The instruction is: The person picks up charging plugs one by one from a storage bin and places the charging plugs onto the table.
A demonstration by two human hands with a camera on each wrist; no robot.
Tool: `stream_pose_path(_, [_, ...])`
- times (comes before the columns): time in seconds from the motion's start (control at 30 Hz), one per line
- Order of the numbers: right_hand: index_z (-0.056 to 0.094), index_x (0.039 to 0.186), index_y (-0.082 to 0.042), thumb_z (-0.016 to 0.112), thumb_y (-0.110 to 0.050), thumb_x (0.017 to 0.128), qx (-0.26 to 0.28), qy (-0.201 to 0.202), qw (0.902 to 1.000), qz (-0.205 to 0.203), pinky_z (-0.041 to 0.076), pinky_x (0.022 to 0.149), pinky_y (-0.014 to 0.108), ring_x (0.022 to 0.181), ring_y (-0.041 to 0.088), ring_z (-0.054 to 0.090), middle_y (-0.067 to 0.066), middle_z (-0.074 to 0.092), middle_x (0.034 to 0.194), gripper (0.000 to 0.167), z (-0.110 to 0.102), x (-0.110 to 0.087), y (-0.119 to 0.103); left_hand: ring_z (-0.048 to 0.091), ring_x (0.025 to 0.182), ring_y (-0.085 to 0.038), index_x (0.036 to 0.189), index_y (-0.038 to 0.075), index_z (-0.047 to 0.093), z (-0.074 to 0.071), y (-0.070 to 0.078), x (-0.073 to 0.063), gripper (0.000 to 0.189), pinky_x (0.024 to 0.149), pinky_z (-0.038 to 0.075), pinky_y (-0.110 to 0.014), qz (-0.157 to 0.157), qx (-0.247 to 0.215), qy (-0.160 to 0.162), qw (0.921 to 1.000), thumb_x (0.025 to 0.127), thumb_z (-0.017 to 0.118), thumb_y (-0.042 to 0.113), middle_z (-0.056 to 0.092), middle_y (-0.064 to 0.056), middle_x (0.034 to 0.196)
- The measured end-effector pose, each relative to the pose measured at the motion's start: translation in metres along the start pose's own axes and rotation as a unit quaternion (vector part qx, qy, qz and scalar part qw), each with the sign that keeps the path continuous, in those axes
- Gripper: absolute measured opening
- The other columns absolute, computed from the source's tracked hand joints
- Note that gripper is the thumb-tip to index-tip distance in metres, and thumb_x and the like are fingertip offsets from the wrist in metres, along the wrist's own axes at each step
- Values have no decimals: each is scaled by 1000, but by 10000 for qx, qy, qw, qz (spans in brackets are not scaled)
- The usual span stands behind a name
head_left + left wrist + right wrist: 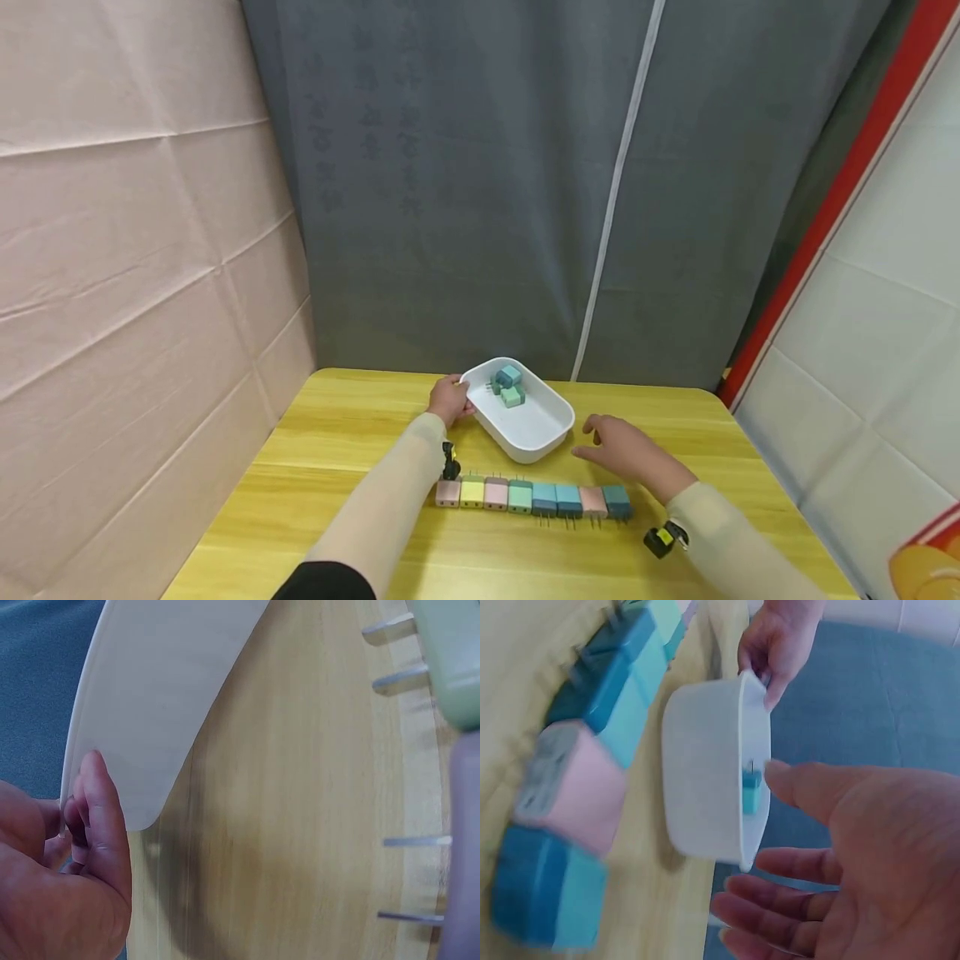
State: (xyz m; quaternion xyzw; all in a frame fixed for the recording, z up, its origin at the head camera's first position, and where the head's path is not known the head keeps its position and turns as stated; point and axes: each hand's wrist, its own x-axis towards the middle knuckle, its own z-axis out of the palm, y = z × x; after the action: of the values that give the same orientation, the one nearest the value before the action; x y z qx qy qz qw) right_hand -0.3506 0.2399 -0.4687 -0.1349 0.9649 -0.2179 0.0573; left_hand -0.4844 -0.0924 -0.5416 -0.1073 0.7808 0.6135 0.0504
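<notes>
A white plastic tub [531,423] with rounded corners holds a few blue and green plug adapters [511,397] at its far left end. My left hand [448,400] grips that end by the rim, fingers along the outer wall and thumb at the lip, as the left wrist view shows. Just off the tub's right corner, my right hand [621,446] is held with thumb and fingers spread apart and nothing between them. In front of the tub, several plug adapters [519,497] stand side by side in a row, coloured pink, yellow, green, blue and teal, with metal prongs.
The yellow wood-grain table [315,467] carries everything. Behind it hangs a dark grey curtain [450,208] with a pale strip. A pinkish cloth wall [150,292] is at the left, and a white panel [877,367] with a red edge at the right.
</notes>
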Motion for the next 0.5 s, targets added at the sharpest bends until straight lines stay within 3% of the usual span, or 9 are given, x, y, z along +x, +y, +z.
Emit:
stream_pose_path(0.13, [72, 123, -1, 84, -34, 101, 87, 58, 9999, -39, 59, 72, 39, 82, 21, 62, 5, 69, 96, 42, 3, 24, -16, 60, 57, -15, 161, 6, 54, 2, -1, 0, 45, 72, 68, -33, 7, 18, -28, 10000, 118, 56, 20, 62, -8, 73])
stream_pose_path(0.23, [71, 126, -1, 82, -33, 102, 206, 2, 9998, -47, 59, 70, 35, 82, 21, 61, 5, 68, 97, 42, 5, 50, -29, 60, 57, -15, 161, 6, 54, 2, 0, 0, 46, 72, 68, -32, 7, -17, -9, 10000, 118, 56, 20, 62, -8, 73])
stream_pose_path(0.33, [70, 132, 0, 81, -36, 103, 228, -45, 9997, -40, 62, 75, 35, 85, 22, 64, 7, 72, 99, 47, 12, 79, -39, 61, 58, -15, 161, 6, 55, 1, 1, -1, 45, 72, 68, -32, 2, -53, 17, 10000, 118, 56, 20, 62, -8, 75])
stream_pose_path(0.5, [68, 141, 2, 80, -37, 103, 90, 0, 9999, 106, 64, 90, 43, 97, 26, 67, 15, 76, 120, 56, 30, 120, -51, 62, 59, -15, 160, 6, 55, -2, 1, -4, 44, 75, 68, -34, -29, -4, 25, 10000, 118, 56, 20, 64, -9, 76])
